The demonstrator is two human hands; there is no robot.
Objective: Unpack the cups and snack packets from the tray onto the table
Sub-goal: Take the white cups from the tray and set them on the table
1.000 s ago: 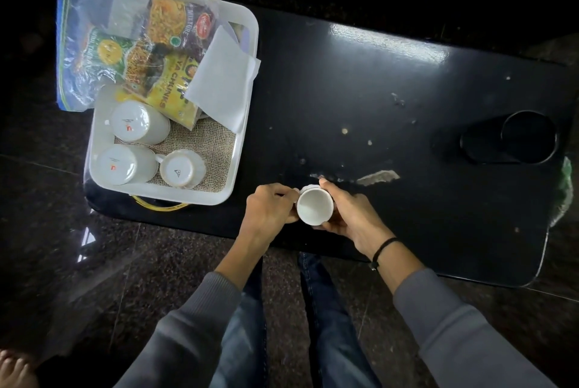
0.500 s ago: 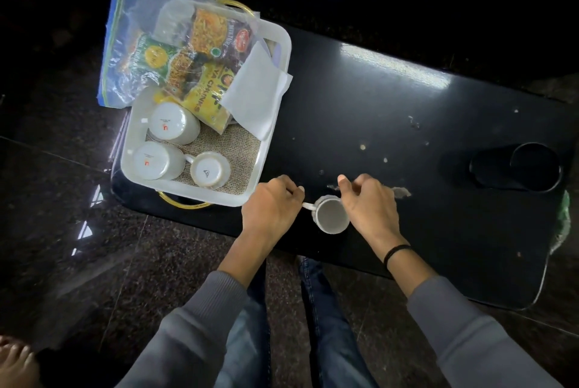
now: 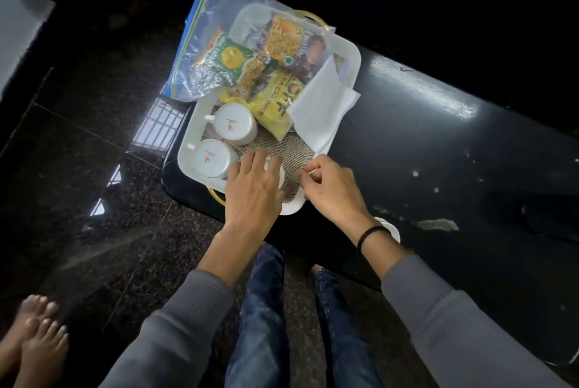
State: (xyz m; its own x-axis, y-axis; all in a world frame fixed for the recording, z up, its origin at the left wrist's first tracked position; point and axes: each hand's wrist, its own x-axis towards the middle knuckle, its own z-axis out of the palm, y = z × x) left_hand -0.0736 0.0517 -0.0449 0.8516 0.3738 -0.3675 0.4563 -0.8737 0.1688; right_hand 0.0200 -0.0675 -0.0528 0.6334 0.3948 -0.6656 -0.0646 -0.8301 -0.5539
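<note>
A white tray (image 3: 187, 145) sits on the left end of the black table (image 3: 438, 143). Two large white cups stand upside down in it, one (image 3: 235, 124) behind the other (image 3: 213, 158). My left hand (image 3: 253, 190) lies with spread fingers over a small white cup (image 3: 270, 165), which is mostly hidden. My right hand (image 3: 329, 190) hovers at the tray's near right corner, fingers curled, holding nothing. A clear zip bag (image 3: 219, 11) with snack packets (image 3: 282, 39) rests across the tray's far end. Another white cup (image 3: 393, 229) stands on the table, half hidden by my right wrist.
A white napkin (image 3: 319, 108) hangs over the tray's right rim, above a burlap mat (image 3: 297, 149). The table has a recessed cup holder (image 3: 548, 215) at the far right. Another person's bare feet (image 3: 34, 328) are on the dark floor at lower left. My knees sit under the table's near edge.
Both hands let go of the small cup on the table and moved left to the tray. My left hand now covers the small cup there. The view shifted left.
</note>
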